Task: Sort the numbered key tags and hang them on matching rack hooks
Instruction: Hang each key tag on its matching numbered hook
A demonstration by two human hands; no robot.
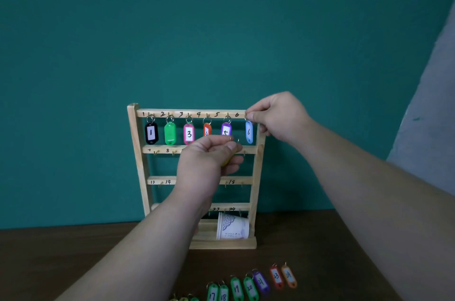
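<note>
R hand (275, 118) pinches blue plastic tag 6 (249, 132) onto wooden rack (136, 133) hook; L hand (209, 155) grips yellowish tag (227, 160), prob. next for row 2.

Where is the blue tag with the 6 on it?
Head view: the blue 6 tag hangs at the right end of the rack's top bar, beside the purple 5 tag, the right hand pinching its ring.

The left hand (206, 160) covers the middle hooks and numbers on the second and third rails of the rack (138, 145) and most of the yellowish tag (227, 160) it pinches, the fingers (251, 117) of the right hand (278, 115) hide the ring of the blue tag (249, 132), and the nearest tags (212, 293) on the desk (73, 251) are cut by the bottom edge.
</note>
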